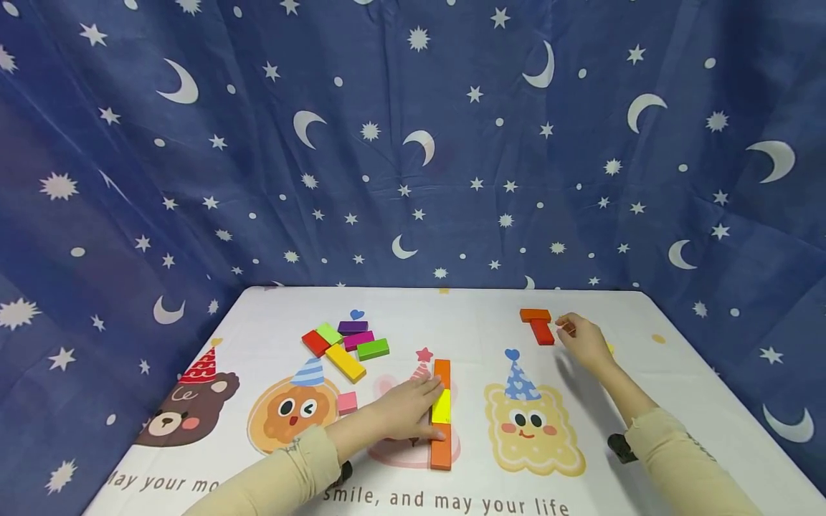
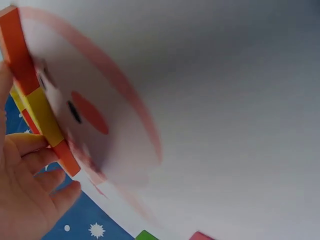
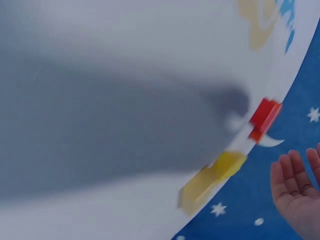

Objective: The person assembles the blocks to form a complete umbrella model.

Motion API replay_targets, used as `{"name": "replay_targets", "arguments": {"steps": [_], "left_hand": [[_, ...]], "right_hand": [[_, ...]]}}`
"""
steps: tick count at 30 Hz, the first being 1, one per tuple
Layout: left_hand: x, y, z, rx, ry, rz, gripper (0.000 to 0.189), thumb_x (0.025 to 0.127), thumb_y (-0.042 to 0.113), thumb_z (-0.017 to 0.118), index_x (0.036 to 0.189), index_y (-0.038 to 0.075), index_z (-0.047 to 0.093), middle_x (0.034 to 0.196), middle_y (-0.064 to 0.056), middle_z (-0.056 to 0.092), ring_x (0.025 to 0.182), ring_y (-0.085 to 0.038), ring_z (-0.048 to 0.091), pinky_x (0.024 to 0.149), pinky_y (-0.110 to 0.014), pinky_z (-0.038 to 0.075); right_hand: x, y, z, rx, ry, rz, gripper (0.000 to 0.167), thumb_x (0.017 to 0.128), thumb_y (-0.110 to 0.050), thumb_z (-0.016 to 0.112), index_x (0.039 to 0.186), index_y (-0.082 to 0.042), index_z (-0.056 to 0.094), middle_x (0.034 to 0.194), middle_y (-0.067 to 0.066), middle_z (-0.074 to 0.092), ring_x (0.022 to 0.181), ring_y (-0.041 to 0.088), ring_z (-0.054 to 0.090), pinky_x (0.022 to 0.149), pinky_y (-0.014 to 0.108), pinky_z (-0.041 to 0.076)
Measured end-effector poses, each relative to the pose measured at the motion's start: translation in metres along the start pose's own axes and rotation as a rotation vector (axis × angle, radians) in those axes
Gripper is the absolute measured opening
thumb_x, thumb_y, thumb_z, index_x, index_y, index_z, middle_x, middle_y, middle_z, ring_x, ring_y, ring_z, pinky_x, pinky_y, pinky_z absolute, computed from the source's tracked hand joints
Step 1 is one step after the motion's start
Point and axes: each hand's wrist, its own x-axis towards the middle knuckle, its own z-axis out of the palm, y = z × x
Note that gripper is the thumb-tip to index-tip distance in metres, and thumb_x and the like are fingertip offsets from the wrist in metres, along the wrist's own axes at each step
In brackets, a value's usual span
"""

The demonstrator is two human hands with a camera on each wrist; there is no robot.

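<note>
Fingers spread, my left hand [image 1: 411, 410] is touching a row: two orange rectangular blocks [image 1: 442, 456], one yellow rectangular block [image 1: 442, 406]. Far right, my right hand [image 1: 584, 345] is reaching; I cannot tell its grip.

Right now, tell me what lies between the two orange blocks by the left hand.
A yellow block lies between those orange blocks, as head and left wrist views show.

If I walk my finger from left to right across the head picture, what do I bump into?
Bear picture → round face picture → pale pink block → left hand → row of three blocks → red block by the right hand → right hand.
</note>
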Motion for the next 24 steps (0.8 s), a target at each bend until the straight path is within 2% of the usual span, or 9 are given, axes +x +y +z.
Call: {"name": "replay_targets", "arguments": {"steps": [4,7,13,17,24], "left_hand": [[0.002,-0.001,0.000,-0.013,-0.012,-0.015,0.086,0.082,0.062,0.057,0.146,0.010,0.034,0.154,-0.006,0.031,0.144,-0.025,0.024,0.117,-0.039,0.025],[0.003,-0.001,0.000,-0.030,-0.016,-0.012,0.086,0.081,0.060,0.059,0.146,0.010,0.035,0.153,-0.006,0.032,0.144,-0.024,0.025,0.117,-0.038,0.025],[0.006,0.000,-0.002,-0.049,-0.010,-0.017,0.085,0.080,0.058,0.063,0.145,0.010,0.037,0.151,-0.006,0.036,0.140,-0.020,0.033,0.114,-0.035,0.030],[0.006,0.003,-0.007,-0.021,-0.005,-0.024,0.085,0.079,0.058,0.063,0.145,0.010,0.037,0.151,-0.005,0.037,0.138,-0.018,0.038,0.113,-0.032,0.032],[0.006,0.006,-0.008,0.035,-0.004,-0.036,0.086,0.078,0.060,0.063,0.143,0.010,0.040,0.150,-0.006,0.039,0.140,-0.024,0.033,0.115,-0.035,0.028]], "right_hand": [[0.000,0.013,-0.004,-0.080,-0.006,-0.002,0.020,0.085,-0.001,0.052,0.099,0.012,0.058,0.086,0.028,0.063,0.079,0.039,0.061,0.072,0.050,0.050],[0.001,0.022,-0.006,-0.143,-0.023,0.000,0.023,0.082,-0.001,0.052,0.099,0.014,0.058,0.088,0.031,0.061,0.081,0.043,0.060,0.074,0.053,0.049],[0.008,0.039,-0.006,-0.317,-0.068,-0.005,0.036,0.083,-0.002,0.053,0.111,0.020,0.051,0.102,0.040,0.055,0.092,0.053,0.058,0.080,0.058,0.048],[0.017,0.047,-0.008,-0.330,-0.134,0.043,0.044,0.084,-0.006,0.053,0.118,0.022,0.047,0.110,0.042,0.053,0.101,0.055,0.054,0.088,0.060,0.045],[0.025,0.050,-0.007,-0.325,-0.243,0.156,0.052,0.086,-0.011,0.053,0.122,0.023,0.041,0.117,0.043,0.050,0.108,0.053,0.052,0.093,0.058,0.044]]}}
